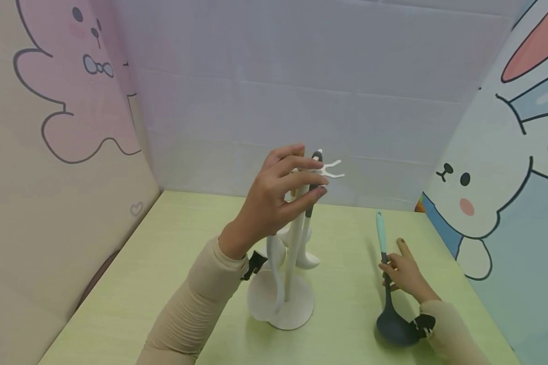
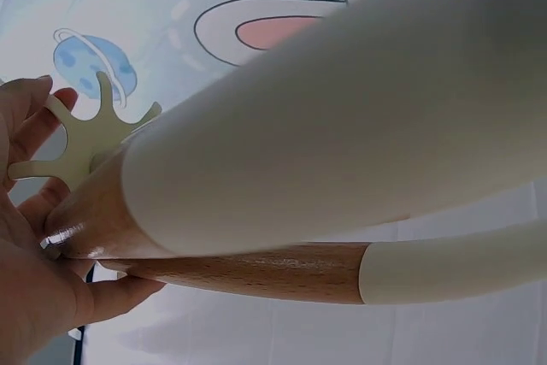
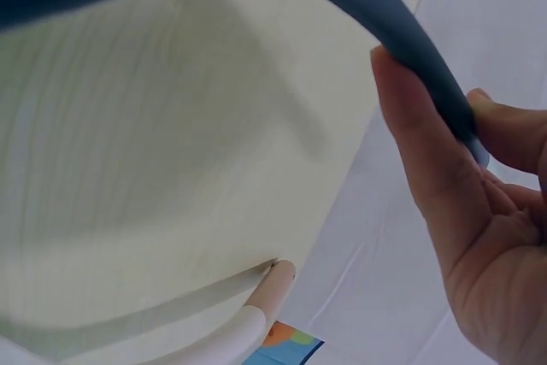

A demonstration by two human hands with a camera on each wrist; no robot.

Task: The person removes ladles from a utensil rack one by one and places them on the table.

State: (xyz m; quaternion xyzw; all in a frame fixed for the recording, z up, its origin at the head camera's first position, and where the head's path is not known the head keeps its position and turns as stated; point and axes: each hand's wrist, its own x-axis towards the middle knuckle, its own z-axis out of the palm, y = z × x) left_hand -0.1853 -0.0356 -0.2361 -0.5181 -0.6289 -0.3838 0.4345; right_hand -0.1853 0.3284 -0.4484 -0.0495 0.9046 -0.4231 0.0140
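Observation:
In the head view, my left hand [image 1: 278, 187] curves around the top of a white utensil rack [image 1: 292, 253], fingers by its pronged holder [image 1: 333, 170]. Up close in the left wrist view, the fingers of this hand [image 2: 34, 237] touch the cream pronged top [image 2: 85, 138], beside two wooden-ended pale handles [image 2: 282, 271]. My right hand [image 1: 404, 274] pinches the dark lower handle of a ladle [image 1: 395, 329], whose mint grip points away and whose bowl is towards me. The right wrist view shows thumb and fingers of that hand [image 3: 479, 211] pinching the dark handle [image 3: 410, 40].
White utensils hang around the rack, along with one dark-and-white handle [image 1: 309, 208]. On the pale green table [image 1: 201, 218], beside the right hand, lies a wooden-tipped white handle [image 3: 275, 284]. Cartoon-printed walls [image 1: 301, 101] stand behind and at both sides.

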